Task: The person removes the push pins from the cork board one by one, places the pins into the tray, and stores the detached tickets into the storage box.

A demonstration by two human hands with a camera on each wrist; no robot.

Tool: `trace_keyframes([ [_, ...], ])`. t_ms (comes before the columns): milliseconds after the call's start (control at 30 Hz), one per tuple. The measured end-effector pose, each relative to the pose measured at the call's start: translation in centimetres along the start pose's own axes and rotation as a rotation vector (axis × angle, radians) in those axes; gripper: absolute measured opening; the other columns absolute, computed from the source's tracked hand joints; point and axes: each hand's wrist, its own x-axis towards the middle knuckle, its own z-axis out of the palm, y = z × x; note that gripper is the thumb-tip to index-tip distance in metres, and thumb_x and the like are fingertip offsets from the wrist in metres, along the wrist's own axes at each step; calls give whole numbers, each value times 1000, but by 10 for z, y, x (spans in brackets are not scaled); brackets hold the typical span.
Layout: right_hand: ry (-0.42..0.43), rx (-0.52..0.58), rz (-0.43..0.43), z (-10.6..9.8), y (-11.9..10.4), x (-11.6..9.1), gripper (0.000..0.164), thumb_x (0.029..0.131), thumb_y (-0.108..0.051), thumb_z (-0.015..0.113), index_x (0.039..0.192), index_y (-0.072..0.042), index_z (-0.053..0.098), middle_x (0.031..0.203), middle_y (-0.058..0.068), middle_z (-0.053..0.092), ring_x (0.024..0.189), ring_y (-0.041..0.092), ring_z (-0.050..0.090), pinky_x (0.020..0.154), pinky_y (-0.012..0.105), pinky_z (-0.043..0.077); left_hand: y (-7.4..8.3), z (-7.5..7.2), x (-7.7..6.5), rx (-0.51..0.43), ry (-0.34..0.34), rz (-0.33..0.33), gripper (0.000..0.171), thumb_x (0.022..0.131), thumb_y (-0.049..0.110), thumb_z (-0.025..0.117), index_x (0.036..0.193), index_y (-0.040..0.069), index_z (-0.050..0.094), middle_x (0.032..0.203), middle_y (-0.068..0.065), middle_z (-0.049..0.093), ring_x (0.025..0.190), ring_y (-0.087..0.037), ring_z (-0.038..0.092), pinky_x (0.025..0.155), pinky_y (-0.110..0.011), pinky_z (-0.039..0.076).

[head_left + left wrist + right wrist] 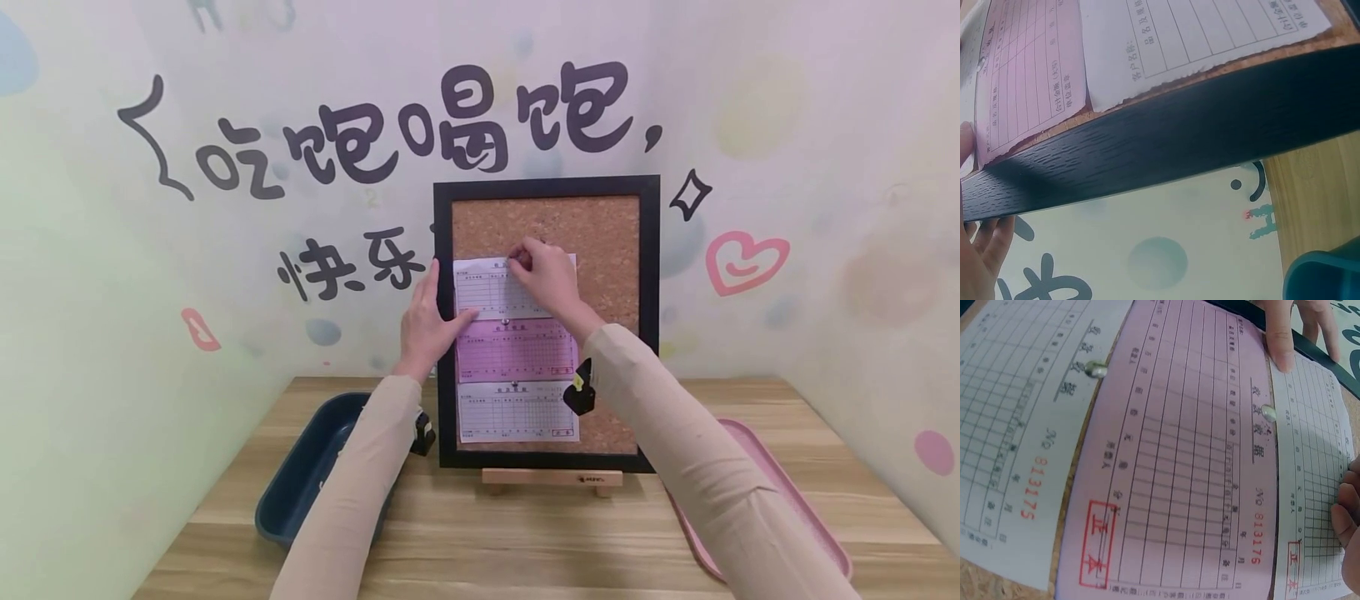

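A black-framed corkboard (611, 275) stands upright on the table. Three receipt slips run down its left part: a white one (476, 292) on top, a pink one (510, 354), and another white one (517, 412) below. Silver tacks (1269, 413) show at the headings of the lower two. My left hand (429, 332) grips the frame's left side, thumb over the top slip and fingers (997, 244) behind the frame. With thumb and forefinger, my right hand (551, 279) pinches something small at the top slip's heading; the fingertips hide it.
A small wooden easel (551, 477) supports the board. On the table (525, 550), a dark blue tray (273, 508) stands left, partly behind my left sleeve, and a pink tray (813, 508) lies right, partly under my right sleeve. Behind is a printed wall (825, 125).
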Motion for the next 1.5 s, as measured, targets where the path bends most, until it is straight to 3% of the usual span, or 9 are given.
trace_keyframes([
  [367, -60, 21, 103, -1, -5, 3, 14, 86, -15, 56, 95, -6, 63, 82, 6, 63, 71, 18, 56, 65, 31, 44, -1, 0, 0, 2, 4, -3, 92, 73, 38, 74, 144, 10, 21, 139, -15, 38, 115, -31, 49, 95, -40, 41],
  [1100, -89, 95, 85, -5, -1, 4, 10, 86, -12, 57, 91, -6, 63, 80, 7, 62, 69, 18, 54, 63, 29, 41, -1, 1, 0, 7, -4, -1, 92, 74, 38, 73, 144, 10, 21, 139, -15, 38, 115, -31, 49, 96, -39, 40],
  [1500, -166, 27, 74, -10, -4, 5, 12, 88, -14, 56, 95, -6, 62, 80, 6, 60, 69, 18, 53, 62, 29, 42, 0, 1, 0, 11, -3, 4, 92, 74, 39, 73, 144, 10, 21, 139, -15, 38, 114, -31, 50, 95, -39, 41],
])
